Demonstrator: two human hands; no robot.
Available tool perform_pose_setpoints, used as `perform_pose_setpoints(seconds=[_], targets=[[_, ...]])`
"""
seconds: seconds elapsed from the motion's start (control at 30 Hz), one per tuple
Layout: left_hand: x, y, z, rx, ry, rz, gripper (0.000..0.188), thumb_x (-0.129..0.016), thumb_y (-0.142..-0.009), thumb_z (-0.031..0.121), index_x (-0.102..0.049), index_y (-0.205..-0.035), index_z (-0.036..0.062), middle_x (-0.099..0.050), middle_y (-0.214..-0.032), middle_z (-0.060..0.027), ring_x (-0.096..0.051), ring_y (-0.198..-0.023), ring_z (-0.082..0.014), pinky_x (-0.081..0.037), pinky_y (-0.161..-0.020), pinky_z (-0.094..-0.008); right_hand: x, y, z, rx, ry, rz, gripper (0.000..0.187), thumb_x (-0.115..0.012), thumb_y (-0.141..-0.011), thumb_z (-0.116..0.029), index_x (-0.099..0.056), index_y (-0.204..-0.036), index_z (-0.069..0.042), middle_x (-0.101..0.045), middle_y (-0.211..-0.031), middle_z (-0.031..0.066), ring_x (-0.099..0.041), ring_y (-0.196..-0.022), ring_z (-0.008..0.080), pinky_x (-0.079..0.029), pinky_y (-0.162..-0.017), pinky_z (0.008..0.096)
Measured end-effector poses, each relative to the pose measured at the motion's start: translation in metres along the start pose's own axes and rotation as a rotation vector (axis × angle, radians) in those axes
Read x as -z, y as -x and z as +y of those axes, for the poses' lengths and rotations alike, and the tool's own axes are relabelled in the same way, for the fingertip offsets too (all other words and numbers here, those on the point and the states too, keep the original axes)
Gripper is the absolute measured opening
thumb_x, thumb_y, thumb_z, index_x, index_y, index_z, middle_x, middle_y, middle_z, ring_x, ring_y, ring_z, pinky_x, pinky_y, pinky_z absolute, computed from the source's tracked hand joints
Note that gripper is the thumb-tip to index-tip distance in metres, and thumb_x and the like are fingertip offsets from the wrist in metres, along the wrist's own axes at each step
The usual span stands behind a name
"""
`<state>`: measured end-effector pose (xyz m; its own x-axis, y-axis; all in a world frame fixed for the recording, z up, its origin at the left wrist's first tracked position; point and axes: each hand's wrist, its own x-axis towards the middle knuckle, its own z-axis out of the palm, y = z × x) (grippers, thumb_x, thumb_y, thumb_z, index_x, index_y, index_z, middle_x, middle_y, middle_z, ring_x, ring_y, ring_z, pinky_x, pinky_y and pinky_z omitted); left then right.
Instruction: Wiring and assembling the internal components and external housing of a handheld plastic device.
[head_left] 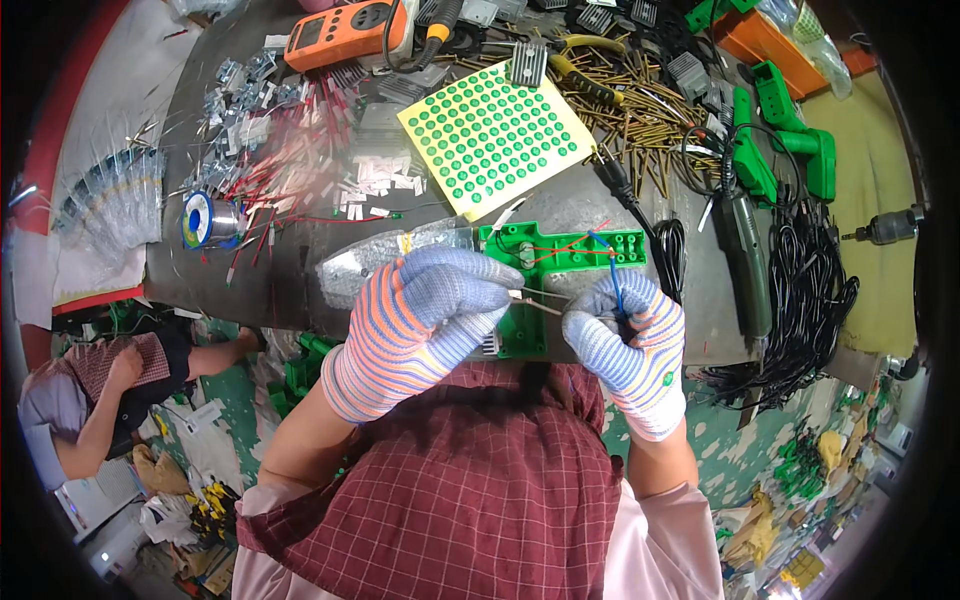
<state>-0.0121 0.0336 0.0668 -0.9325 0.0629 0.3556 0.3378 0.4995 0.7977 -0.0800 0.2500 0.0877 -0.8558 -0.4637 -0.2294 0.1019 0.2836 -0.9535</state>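
Observation:
Both hands wear striped knitted gloves and are close together over a green plastic housing (523, 335) on the bench. My left hand (415, 325) is closed in a pinch at one end of thin wires (541, 305). Opposite it, my right hand (635, 345) pinches the other end, fingers curled in. A blue wire (616, 280) rises past the right fingers toward the housing. Red wires (570, 248) cross the housing's upper part, beside a small round metal part (526, 255). The gloves hide some of the housing and the exact wire ends.
A yellow sheet of round green stickers (495, 135) lies ahead. Left are a solder spool (210, 220), red-and-white wires (290, 150) and an orange multimeter (340, 35). Brass-coloured rods (640, 125), a dark handheld tool (748, 265) and black cables (810, 290) lie right. Another person (100, 390) sits left.

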Motion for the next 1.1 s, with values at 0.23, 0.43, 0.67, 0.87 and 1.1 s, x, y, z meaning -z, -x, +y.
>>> perform_pose_setpoints(seconds=[0.23, 0.43, 0.67, 0.87, 1.1], targets=[[-0.012, 0.005, 0.001, 0.152, 0.225, 0.153, 0.018, -0.072, -0.081, -0.004, -0.065, -0.093, 0.0064, -0.071, -0.099, -0.0101, -0.069, -0.091, -0.0227, -0.053, -0.081, -0.0345, -0.006, 0.008, 0.007, 0.187, -0.053, 0.214, 0.012, -0.077, -0.076, -0.006, -0.068, -0.085, -0.006, -0.064, -0.071, -0.0016, -0.05, -0.06, 0.0042, -0.043, -0.056, 0.0218], [-0.016, 0.006, -0.001, 0.149, 0.265, 0.177, 0.016, -0.072, -0.081, -0.003, -0.065, -0.093, 0.0057, -0.072, -0.1, -0.0098, -0.068, -0.093, -0.0233, -0.053, -0.081, -0.0339, -0.007, 0.008, 0.002, 0.154, -0.027, 0.135, 0.014, -0.078, -0.075, -0.005, -0.068, -0.085, -0.005, -0.064, -0.07, -0.001, -0.05, -0.06, 0.0041, -0.043, -0.057, 0.0218], [-0.012, 0.005, -0.003, 0.007, 0.078, 0.132, 0.022, -0.074, -0.077, 0.0, -0.067, -0.095, 0.0091, -0.072, -0.1, -0.0068, -0.068, -0.09, -0.0261, -0.053, -0.081, -0.0366, -0.01, 0.006, 0.009, 0.305, 0.103, 0.176, 0.013, -0.078, -0.074, -0.006, -0.068, -0.083, -0.006, -0.063, -0.069, 0.0013, -0.056, -0.057, 0.0096, -0.046, -0.056, 0.0255], [-0.007, 0.002, -0.004, -0.093, -0.095, 0.033, 0.021, -0.075, -0.077, 0.008, -0.067, -0.096, 0.0126, -0.071, -0.1, -0.0044, -0.067, -0.088, -0.0263, -0.053, -0.082, -0.039, -0.003, -0.001, 0.002, 0.147, 0.118, -0.003, 0.012, -0.075, -0.076, -0.01, -0.067, -0.082, -0.004, -0.061, -0.068, 0.0035, -0.055, -0.055, 0.0123, -0.047, -0.056, 0.0268], [-0.004, -0.007, 0.002, -0.047, -0.051, -0.058, 0.014, -0.075, -0.078, 0.004, -0.068, -0.089, 0.0102, -0.073, -0.096, -0.0069, -0.069, -0.087, -0.0249, -0.052, -0.08, -0.0384, -0.01, -0.006, 0.004, 0.16, 0.123, -0.06, 0.012, -0.072, -0.082, -0.01, -0.068, -0.091, -0.004, -0.061, -0.072, 0.003, -0.053, -0.063, 0.0094, -0.047, -0.063, 0.027]])
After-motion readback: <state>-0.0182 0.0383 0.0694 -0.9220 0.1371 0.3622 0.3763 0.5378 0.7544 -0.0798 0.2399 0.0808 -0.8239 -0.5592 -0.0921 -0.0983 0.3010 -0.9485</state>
